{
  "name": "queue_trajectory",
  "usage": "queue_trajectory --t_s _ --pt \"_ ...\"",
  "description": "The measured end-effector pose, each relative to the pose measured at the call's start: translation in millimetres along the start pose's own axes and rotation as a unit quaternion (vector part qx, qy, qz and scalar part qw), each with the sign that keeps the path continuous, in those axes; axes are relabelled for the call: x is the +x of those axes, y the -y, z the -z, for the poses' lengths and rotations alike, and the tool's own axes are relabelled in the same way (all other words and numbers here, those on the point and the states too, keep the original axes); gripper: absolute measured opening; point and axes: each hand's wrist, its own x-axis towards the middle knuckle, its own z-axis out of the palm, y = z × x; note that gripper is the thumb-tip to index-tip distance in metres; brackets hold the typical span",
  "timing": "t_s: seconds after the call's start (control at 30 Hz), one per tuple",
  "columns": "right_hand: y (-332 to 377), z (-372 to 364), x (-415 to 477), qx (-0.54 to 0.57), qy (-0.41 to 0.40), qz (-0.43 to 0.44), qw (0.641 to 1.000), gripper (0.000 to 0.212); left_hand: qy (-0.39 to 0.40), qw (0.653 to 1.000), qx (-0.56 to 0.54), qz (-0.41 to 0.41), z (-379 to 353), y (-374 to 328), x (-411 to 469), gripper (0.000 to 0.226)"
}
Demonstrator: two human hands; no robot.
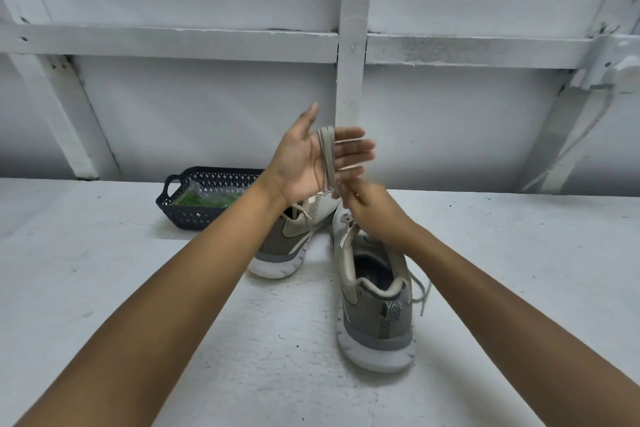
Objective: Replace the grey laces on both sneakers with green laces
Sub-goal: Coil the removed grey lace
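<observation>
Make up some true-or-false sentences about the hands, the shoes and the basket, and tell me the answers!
1. A grey lace is looped round the straight fingers of the left hand. True.
2. The basket is red. False: it is dark, nearly black.
3. The right hand pinches the grey lace. True.
4. Both shoes lie inside the basket. False: the near sneaker and the far sneaker are on the white table, in front of the basket.
5. The green laces are already threaded into the shoes. False: they are in the basket, in a clear bag.
</observation>
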Motion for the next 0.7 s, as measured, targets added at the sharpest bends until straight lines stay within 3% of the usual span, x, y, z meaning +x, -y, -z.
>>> queue_trajectory --t_s 0.1,0.23,0.4,0.53,0.7 --pt "11.7 5.6 -16.6 -0.077 0.033 0.050 0.995 0.032 -0.038 0.999 -0.003 -0.020 3.2 -7.3 4.1 0.074" --pt "32.7 22.4 -30.1 0.002 0.035 0.075 0.997 0.028 -0.067 0.997 0.035 -0.021 7.9 -10.1 5.8 0.069" --pt "57.7 52.2 -5.9 0.049 -0.072 0.108 0.990 0.011 -0.023 0.997 0.071 0.032 6.0 7.9 3.0 0.077" --pt "50.4 69.2 30.5 0.036 -0.071 0.074 0.994 0.017 -0.002 0.993 0.091 0.075 1.5 19.0 0.4 0.086" --pt "17.7 53.0 47.6 0.219 -0.014 -0.051 0.974 0.023 0.046 0.994 0.060 0.082 -3.3 21.9 -4.4 0.087"
